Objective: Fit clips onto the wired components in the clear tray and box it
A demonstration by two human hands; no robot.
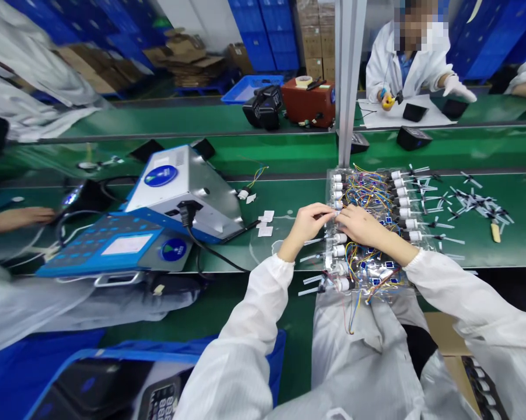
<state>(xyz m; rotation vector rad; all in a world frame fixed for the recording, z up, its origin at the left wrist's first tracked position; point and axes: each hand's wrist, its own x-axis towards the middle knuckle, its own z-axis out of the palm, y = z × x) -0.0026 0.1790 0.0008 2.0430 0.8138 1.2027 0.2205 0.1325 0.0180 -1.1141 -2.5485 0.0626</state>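
My left hand [307, 225] is closed in a pinch at the left edge of a clear plastic tray [329, 256]. My right hand [363, 226] reaches across the tray, its fingertips pressed together against those of the left. They meet at one of the small white cylinders in the left column; the fingers cover most of what they pinch. White cylinders [339, 251] with black ends line both sides of the tray, several with short clear tubes [310, 280] sticking outward. Thin coloured wires [368, 189] and small blue circuit boards [389, 265] lie between the columns.
Right of the tray lies a pile of black pieces with clear tubes [477, 204], near a yellowish stick [495, 232]. A white-and-blue machine [179, 192] with a black cable stands left. A metal post [350, 76] rises behind the tray. Co-workers sit opposite and at left.
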